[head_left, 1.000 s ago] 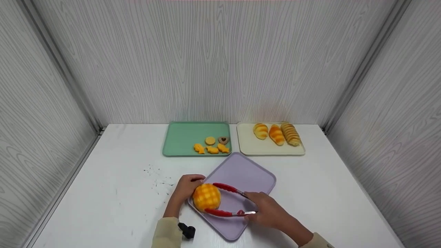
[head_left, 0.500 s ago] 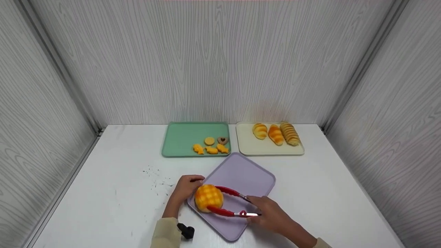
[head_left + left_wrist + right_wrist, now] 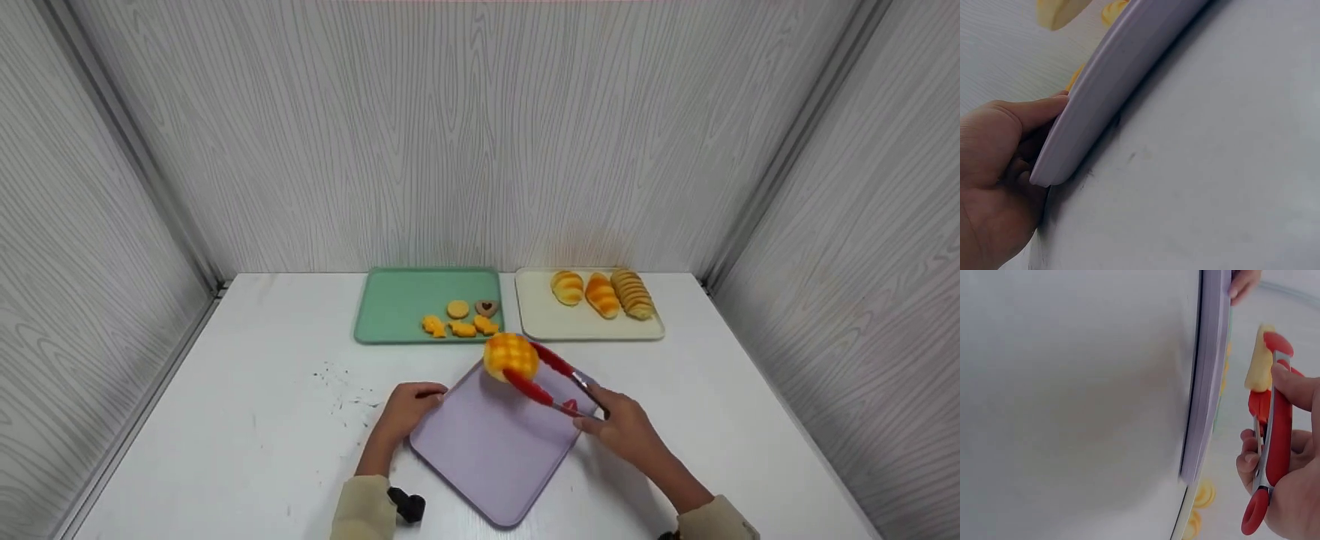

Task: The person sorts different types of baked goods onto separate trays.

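My right hand [image 3: 628, 431] grips red-tipped metal tongs [image 3: 531, 388]. Between their tips is a round yellow-orange bun [image 3: 505, 351] with a checked top, raised above the far corner of the purple tray [image 3: 491, 450]. In the right wrist view the tongs [image 3: 1280, 433] squeeze the bun [image 3: 1260, 363] from both sides, with my thumb along one handle. At the tray's left edge, my left hand [image 3: 411, 409] holds the rim. The left wrist view shows its thumb on the rim of the tray [image 3: 1095, 95] and its fingers curled beside it, partly hidden.
A green tray [image 3: 401, 300] at the back holds several small biscuits [image 3: 463, 328], some fish-shaped. To its right, a cream tray [image 3: 540, 319] bears three bread pieces [image 3: 602, 295]. Woodgrain panels [image 3: 480, 135] enclose the white table [image 3: 247, 405] at the back and sides.
The bun has left the purple tray's left corner, rising and travelling away and to the right in the tongs. My right hand moved with it; my left hand stayed at the rim.
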`<action>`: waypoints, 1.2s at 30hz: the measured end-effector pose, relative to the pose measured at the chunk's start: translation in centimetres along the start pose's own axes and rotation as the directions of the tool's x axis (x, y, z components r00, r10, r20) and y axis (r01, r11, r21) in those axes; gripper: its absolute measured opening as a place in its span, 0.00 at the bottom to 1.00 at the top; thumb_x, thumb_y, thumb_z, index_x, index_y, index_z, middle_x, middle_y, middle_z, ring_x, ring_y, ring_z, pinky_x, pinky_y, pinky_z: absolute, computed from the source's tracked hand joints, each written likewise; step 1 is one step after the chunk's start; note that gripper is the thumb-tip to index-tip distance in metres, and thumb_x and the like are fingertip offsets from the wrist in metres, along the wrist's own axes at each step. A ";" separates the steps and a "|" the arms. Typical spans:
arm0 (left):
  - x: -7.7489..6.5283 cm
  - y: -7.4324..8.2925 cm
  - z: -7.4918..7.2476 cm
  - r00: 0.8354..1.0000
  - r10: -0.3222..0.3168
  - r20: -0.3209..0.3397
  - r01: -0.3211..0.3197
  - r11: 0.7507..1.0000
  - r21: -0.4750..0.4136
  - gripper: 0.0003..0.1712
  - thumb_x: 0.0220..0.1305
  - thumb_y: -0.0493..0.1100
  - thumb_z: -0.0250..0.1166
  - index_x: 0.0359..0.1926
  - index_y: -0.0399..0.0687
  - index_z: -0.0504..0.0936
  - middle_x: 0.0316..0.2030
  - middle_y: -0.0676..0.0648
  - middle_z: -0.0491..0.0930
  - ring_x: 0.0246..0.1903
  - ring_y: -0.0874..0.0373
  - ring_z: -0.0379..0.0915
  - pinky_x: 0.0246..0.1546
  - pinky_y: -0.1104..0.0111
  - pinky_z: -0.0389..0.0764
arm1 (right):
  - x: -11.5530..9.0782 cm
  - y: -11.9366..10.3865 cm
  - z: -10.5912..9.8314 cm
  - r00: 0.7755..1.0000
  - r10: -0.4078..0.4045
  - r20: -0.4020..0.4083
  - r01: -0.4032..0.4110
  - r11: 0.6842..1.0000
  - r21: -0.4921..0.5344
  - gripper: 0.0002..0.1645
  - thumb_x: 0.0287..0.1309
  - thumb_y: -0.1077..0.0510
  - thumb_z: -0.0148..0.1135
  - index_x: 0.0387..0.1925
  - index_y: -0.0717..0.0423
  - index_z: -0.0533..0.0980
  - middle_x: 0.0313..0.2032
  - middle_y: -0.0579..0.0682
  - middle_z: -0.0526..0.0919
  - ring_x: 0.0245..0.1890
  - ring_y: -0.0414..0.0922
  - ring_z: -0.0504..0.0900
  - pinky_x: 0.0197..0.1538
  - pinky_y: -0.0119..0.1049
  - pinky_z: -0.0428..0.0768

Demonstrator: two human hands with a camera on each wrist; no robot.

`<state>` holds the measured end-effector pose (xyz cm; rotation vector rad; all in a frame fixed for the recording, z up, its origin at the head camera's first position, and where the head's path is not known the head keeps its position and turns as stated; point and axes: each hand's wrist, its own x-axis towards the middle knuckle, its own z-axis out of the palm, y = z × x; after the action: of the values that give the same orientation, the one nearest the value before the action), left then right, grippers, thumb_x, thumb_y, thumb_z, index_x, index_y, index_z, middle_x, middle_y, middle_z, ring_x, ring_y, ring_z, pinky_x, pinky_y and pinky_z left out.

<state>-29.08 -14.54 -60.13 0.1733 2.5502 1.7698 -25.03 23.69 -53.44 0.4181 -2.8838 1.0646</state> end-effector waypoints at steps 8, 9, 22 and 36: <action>0.0 -0.1 0.1 1.000 0.008 0.003 -0.008 1.000 0.003 0.14 0.69 0.36 0.62 0.51 0.41 0.88 0.51 0.39 0.86 0.57 0.43 0.79 0.59 0.50 0.77 | 4.0 3.1 -1.6 0.980 0.135 -0.148 -0.141 0.990 -0.026 0.38 0.59 0.50 0.72 0.65 0.65 0.73 0.53 0.66 0.83 0.48 0.60 0.81 0.51 0.58 0.78; -0.1 0.0 0.1 1.000 0.002 0.004 -0.002 1.000 -0.001 0.14 0.68 0.36 0.62 0.51 0.41 0.88 0.51 0.40 0.86 0.56 0.43 0.79 0.59 0.50 0.77 | 4.5 3.4 -1.6 0.977 0.143 -0.159 -0.150 0.988 -0.037 0.36 0.58 0.50 0.72 0.63 0.65 0.74 0.50 0.66 0.84 0.44 0.58 0.81 0.48 0.57 0.78; -0.2 0.2 -0.1 1.000 0.001 0.013 -0.001 1.000 -0.005 0.14 0.69 0.37 0.61 0.52 0.42 0.87 0.53 0.39 0.85 0.58 0.43 0.78 0.60 0.49 0.76 | 9.1 3.2 -0.6 0.968 0.210 -0.136 -0.226 0.967 -0.115 0.38 0.59 0.49 0.70 0.63 0.69 0.73 0.51 0.68 0.83 0.45 0.60 0.81 0.50 0.56 0.78; -0.2 0.1 0.0 1.000 0.005 0.002 -0.005 1.000 0.005 0.14 0.69 0.37 0.61 0.52 0.42 0.87 0.51 0.40 0.86 0.56 0.44 0.79 0.58 0.51 0.77 | 8.8 3.5 -0.5 0.963 0.238 -0.127 -0.256 0.955 -0.150 0.46 0.58 0.47 0.70 0.69 0.71 0.67 0.56 0.71 0.80 0.49 0.62 0.81 0.54 0.58 0.78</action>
<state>-28.92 -14.56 -60.03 0.1816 2.5553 1.7651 -34.44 24.44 -54.13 -0.0108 -2.9509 0.8332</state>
